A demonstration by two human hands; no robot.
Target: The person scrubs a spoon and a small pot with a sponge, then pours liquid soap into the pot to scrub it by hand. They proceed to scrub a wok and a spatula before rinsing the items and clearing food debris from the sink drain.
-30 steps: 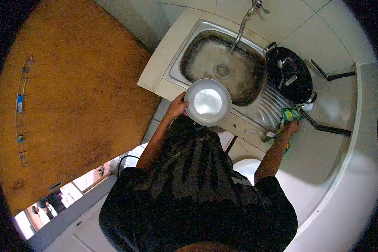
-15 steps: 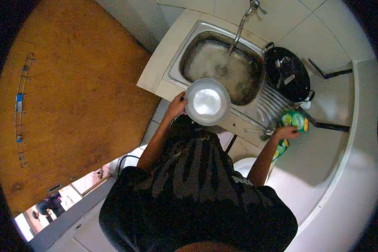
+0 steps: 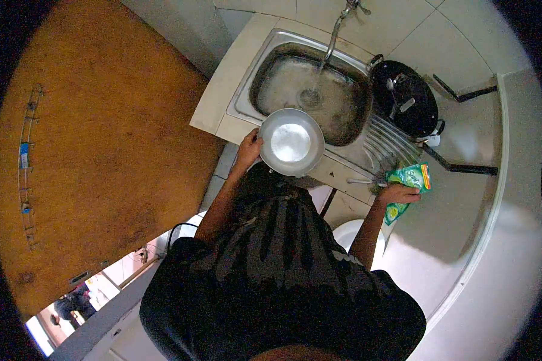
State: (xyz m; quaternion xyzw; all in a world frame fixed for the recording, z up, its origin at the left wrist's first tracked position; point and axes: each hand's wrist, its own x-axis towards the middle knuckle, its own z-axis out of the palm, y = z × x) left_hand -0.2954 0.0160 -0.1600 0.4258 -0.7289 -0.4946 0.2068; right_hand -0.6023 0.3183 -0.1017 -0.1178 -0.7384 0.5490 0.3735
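My left hand is closed on the left rim of a round silver metal pan. The pan hangs over the sink's front edge, its shiny inside facing up. On the right, my right hand grips a green dish-soap pouch around its middle. The pouch has an orange strip at one end and lime pictures, and its lower part shows below the hand. A small pale-handled utensil lies on the counter edge just left of that hand.
Water runs from the tap into the cloudy water of the steel sink. A large black pot with spoons inside stands on the drainboard. Black brackets jut from the right wall. A white round basin sits below the counter.
My right hand has drawn the pouch slightly left and toward me, and the pouch has tilted. The pan stays in my left hand. The whole view has shifted slightly.
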